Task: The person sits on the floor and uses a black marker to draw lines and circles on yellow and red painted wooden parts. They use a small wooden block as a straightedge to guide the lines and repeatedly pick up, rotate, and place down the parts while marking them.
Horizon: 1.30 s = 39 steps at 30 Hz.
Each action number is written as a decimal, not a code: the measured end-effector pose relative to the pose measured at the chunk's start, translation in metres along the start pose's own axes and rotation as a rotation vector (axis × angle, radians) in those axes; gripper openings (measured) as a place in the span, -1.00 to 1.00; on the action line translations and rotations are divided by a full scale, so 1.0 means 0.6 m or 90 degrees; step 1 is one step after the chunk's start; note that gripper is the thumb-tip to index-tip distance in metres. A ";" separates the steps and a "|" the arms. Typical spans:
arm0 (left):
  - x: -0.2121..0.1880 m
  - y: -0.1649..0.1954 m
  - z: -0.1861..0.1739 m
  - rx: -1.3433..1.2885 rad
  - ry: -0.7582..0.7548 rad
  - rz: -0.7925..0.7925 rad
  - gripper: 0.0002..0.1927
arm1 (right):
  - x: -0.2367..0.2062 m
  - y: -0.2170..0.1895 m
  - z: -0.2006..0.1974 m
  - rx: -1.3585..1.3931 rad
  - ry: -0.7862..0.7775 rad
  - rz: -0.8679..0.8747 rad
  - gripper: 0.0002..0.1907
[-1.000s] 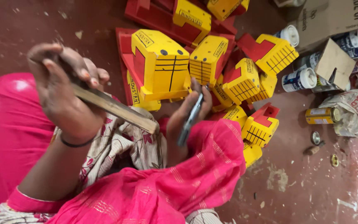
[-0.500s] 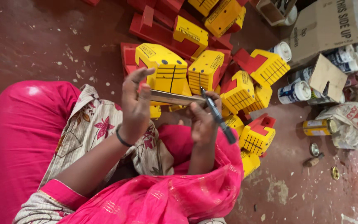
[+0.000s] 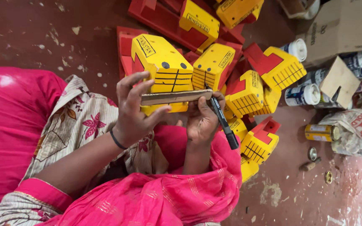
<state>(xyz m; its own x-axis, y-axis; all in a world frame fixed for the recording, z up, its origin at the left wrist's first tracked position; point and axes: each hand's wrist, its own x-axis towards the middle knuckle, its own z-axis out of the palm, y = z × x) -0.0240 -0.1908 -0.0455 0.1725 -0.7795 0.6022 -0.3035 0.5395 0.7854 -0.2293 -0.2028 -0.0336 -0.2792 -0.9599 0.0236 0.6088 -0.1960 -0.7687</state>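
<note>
A yellow and red wooden toy truck (image 3: 164, 67) with black drawn lines rests against my lap. My left hand (image 3: 133, 111) presses a flat wooden ruler (image 3: 174, 97) across the truck's yellow front, fingers spread over its left end. My right hand (image 3: 202, 119) grips a black marker pen (image 3: 223, 121), its tip touching the ruler's right end at the truck's face. Pink cloth covers my knees and forearms below both hands.
Several more yellow and red toy trucks (image 3: 252, 90) lie piled on the dark red floor (image 3: 30, 37) beyond my hands. To the right stand small paint tins (image 3: 302, 94), a cardboard box (image 3: 344, 29), a crumpled bag (image 3: 357, 129) and loose lids.
My left hand lowered the ruler from a raised slant and laid it flat across the truck's front. My right hand brought the marker tip up to the ruler's edge.
</note>
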 end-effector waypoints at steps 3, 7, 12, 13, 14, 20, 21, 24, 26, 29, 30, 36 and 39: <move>0.014 -0.012 0.008 -0.031 -0.007 -0.023 -0.33 | 0.004 0.002 0.006 -0.009 0.001 -0.008 -0.62; 0.037 -0.017 0.004 -0.047 -0.055 -0.006 -0.25 | 0.007 0.005 0.007 -0.011 0.038 -0.012 -0.63; 0.070 -0.019 -0.015 0.005 -0.142 0.011 -0.16 | 0.003 0.012 0.006 -0.025 0.058 -0.027 -0.64; 0.077 -0.020 -0.019 0.009 -0.158 0.013 -0.16 | 0.002 0.013 0.007 -0.027 0.066 -0.030 -0.65; 0.082 -0.021 -0.023 0.013 -0.174 0.014 -0.16 | 0.002 0.014 0.008 -0.029 0.065 -0.033 -0.65; 0.089 -0.016 -0.025 -0.014 -0.190 -0.005 -0.19 | 0.002 0.016 0.014 -0.045 0.052 -0.054 -0.66; 0.089 -0.017 -0.026 -0.010 -0.188 -0.004 -0.19 | 0.002 0.016 0.014 -0.047 0.043 -0.056 -0.66; 0.091 -0.019 -0.026 0.001 -0.182 -0.001 -0.18 | 0.000 0.018 0.014 -0.045 0.044 -0.058 -0.66; 0.091 -0.019 -0.025 0.008 -0.177 -0.005 -0.18 | 0.000 0.019 0.014 -0.045 0.041 -0.061 -0.65; 0.090 -0.017 -0.022 0.005 -0.163 -0.007 -0.16 | 0.000 0.021 0.012 -0.048 0.018 -0.072 -0.66; 0.089 -0.016 -0.022 0.002 -0.161 -0.009 -0.16 | 0.000 0.021 0.012 -0.049 0.014 -0.075 -0.65; 0.088 -0.014 -0.020 -0.009 -0.152 -0.009 -0.14 | 0.000 0.017 0.006 -0.067 0.016 -0.068 -0.63; 0.088 -0.011 -0.021 -0.016 -0.148 -0.008 -0.14 | 0.000 0.016 0.004 -0.069 0.012 -0.069 -0.60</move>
<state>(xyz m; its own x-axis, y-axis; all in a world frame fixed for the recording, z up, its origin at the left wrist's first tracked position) -0.0011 -0.2316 -0.0169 -0.0446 -0.8371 0.5453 -0.2783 0.5346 0.7980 -0.2219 -0.2050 -0.0393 -0.3532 -0.9302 0.0998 0.4907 -0.2750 -0.8268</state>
